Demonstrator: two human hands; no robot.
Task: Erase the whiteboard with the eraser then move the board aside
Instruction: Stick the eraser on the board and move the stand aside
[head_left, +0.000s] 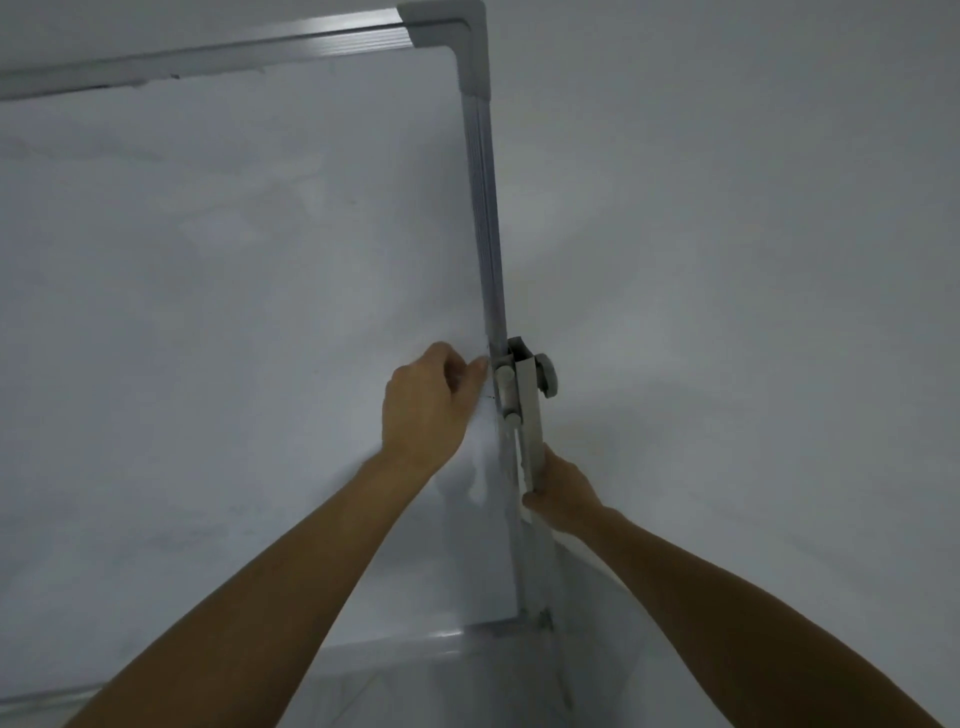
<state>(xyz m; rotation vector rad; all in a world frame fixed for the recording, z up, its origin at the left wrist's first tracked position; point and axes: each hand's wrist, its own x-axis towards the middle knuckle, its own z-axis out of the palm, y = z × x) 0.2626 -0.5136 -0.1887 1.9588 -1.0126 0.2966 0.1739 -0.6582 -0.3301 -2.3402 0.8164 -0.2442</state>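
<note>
The whiteboard (234, 312) fills the left and middle of the view, its surface wiped to faint grey smears, framed in aluminium with a grey plastic corner (462, 31) at the top right. My left hand (431, 400) rests curled against the board's face beside its right frame edge, near the stand's pivot knob (545, 374). Whether it holds anything I cannot make out. My right hand (561, 491) is wrapped around the stand's upright post (530, 415) just below the knob. No eraser is in view.
A plain white wall (753, 260) stands close behind and to the right of the board. The marker tray (395, 642) runs along the board's bottom edge, with pale floor below it.
</note>
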